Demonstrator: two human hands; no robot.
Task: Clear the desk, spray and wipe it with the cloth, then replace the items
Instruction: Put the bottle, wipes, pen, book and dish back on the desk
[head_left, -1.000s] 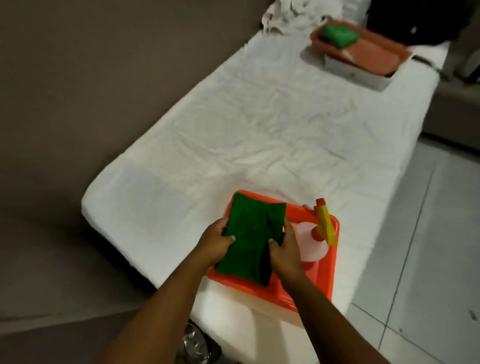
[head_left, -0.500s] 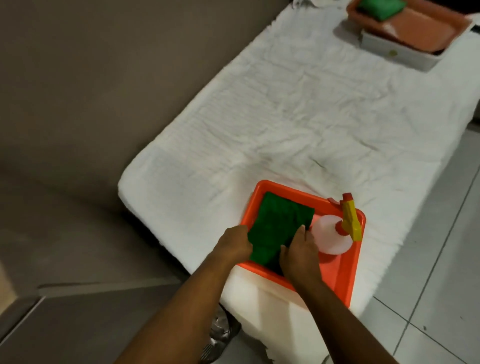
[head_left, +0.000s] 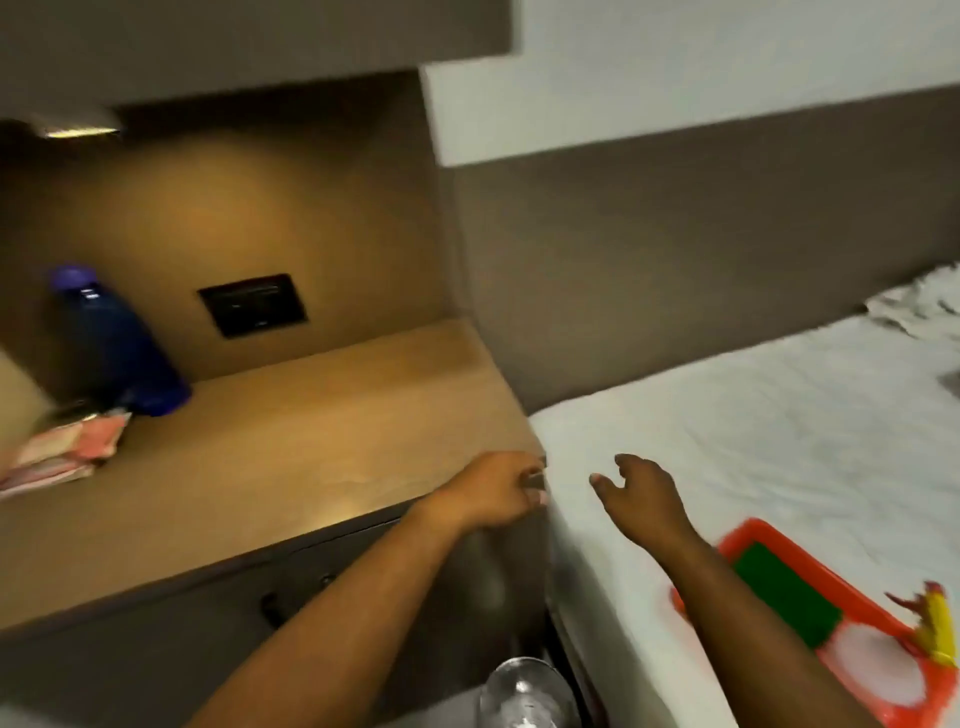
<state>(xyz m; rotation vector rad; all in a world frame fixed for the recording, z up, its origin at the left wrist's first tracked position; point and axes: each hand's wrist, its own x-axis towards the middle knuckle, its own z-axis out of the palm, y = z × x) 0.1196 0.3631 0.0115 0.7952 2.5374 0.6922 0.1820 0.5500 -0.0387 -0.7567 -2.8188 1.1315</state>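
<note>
On the desk (head_left: 291, 447): one bottle (head_left: 117, 343); two empty hands (head_left: 498, 491).

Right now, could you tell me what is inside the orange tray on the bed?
The orange tray holds a folded green cloth and a white spray bottle with a yellow trigger. Anything under them is hidden.

Green cloth (head_left: 787, 592) flat in orange tray (head_left: 748, 530), wooden desk (head_left: 291, 436)
</note>
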